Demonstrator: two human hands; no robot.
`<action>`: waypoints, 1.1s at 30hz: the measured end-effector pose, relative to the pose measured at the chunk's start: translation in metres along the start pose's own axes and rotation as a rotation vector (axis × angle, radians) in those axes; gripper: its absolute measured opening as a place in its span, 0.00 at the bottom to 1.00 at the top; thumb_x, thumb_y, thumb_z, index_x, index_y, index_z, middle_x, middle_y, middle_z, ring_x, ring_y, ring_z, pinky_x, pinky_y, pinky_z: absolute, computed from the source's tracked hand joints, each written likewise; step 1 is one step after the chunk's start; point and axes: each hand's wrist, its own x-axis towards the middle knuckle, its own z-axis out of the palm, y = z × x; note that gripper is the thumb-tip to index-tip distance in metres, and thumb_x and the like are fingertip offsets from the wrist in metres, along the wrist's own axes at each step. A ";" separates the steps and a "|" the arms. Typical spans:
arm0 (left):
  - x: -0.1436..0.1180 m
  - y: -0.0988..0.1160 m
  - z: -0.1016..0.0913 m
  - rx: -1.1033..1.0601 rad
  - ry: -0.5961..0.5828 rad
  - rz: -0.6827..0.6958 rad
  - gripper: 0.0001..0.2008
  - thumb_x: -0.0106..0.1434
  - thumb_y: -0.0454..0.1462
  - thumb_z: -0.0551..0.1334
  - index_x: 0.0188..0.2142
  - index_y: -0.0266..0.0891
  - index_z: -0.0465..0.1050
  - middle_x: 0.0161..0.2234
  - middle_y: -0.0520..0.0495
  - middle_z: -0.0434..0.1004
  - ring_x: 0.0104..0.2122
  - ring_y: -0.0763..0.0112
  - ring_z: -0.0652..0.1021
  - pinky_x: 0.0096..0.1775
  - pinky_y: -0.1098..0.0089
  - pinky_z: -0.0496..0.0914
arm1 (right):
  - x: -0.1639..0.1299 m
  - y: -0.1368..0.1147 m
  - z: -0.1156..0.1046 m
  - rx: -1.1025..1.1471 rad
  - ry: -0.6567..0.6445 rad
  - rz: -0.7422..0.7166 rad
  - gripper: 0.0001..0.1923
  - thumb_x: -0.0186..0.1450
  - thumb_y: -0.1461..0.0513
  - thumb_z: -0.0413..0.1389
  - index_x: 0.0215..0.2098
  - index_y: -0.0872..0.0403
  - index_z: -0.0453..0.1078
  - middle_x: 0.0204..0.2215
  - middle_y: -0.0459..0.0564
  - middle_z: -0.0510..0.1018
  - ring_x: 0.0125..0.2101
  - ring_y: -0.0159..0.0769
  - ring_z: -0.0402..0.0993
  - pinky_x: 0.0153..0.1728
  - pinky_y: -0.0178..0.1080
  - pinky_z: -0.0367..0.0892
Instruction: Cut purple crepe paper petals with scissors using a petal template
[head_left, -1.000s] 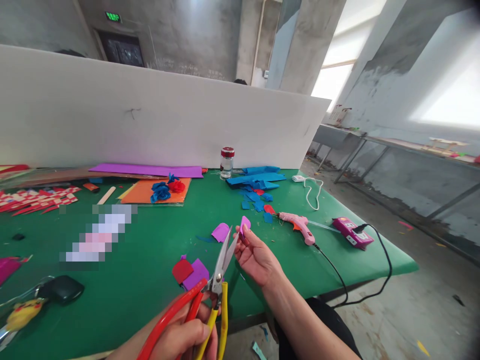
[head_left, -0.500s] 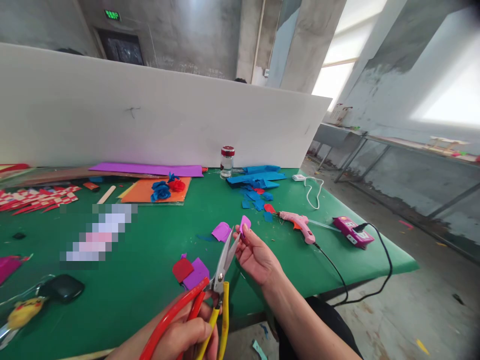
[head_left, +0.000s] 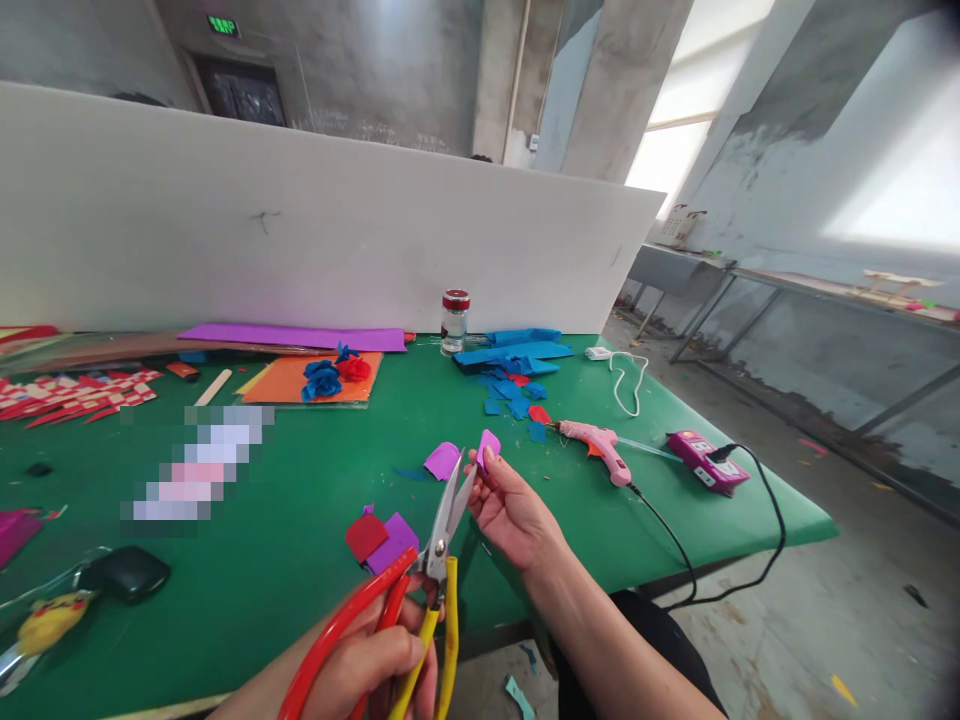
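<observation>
My left hand (head_left: 375,655) grips a pair of scissors (head_left: 441,545) with one red and one yellow handle loop. Their blades are slightly apart and point up toward my right hand (head_left: 517,515), which pinches a small purple paper piece (head_left: 487,443) between thumb and fingers. The blade tips are close to these fingers; whether they touch the paper I cannot tell. Left of the blades lies a rounded purple paper piece (head_left: 441,461). Nearer to me, a red paper piece (head_left: 366,540) overlaps a purple paper square (head_left: 396,543).
A pink glue gun (head_left: 598,446) lies right of my hands, near a purple power strip (head_left: 706,464). Blue paper scraps (head_left: 517,408) and a red-lidded jar (head_left: 454,323) are further back. Blue and red paper flowers (head_left: 322,381) rest on orange sheets (head_left: 266,385). A white board (head_left: 337,240) stands behind.
Both hands hold nearly the same pose. The scissor blades look slightly closer together, and the pinched purple paper has shifted very little.
</observation>
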 end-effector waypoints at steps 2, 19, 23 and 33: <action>0.003 0.004 -0.001 0.027 0.041 -0.016 0.16 0.56 0.44 0.57 0.21 0.34 0.73 0.15 0.48 0.69 0.16 0.72 0.69 0.19 0.73 0.62 | 0.000 0.001 0.000 -0.009 -0.014 -0.008 0.08 0.55 0.66 0.68 0.29 0.57 0.73 0.27 0.46 0.82 0.22 0.25 0.75 0.21 0.25 0.70; -0.002 0.006 0.004 0.101 0.095 -0.026 0.13 0.53 0.42 0.57 0.21 0.34 0.73 0.15 0.47 0.68 0.16 0.71 0.70 0.18 0.74 0.62 | -0.002 0.001 0.004 -0.004 0.035 -0.005 0.03 0.60 0.66 0.64 0.32 0.58 0.74 0.27 0.47 0.82 0.22 0.25 0.76 0.19 0.24 0.69; 0.004 0.002 0.003 0.104 0.096 -0.029 0.13 0.52 0.41 0.57 0.19 0.34 0.72 0.14 0.47 0.68 0.15 0.71 0.70 0.17 0.74 0.61 | -0.002 0.001 0.003 -0.014 0.028 -0.001 0.06 0.58 0.66 0.66 0.32 0.59 0.74 0.27 0.47 0.82 0.21 0.25 0.75 0.19 0.24 0.68; -0.017 0.029 0.016 0.187 0.126 0.005 0.18 0.51 0.48 0.55 0.23 0.34 0.71 0.24 0.42 0.73 0.20 0.71 0.71 0.22 0.73 0.64 | 0.001 0.003 -0.002 0.004 0.001 0.000 0.07 0.56 0.65 0.68 0.30 0.57 0.74 0.27 0.46 0.82 0.20 0.23 0.74 0.20 0.24 0.68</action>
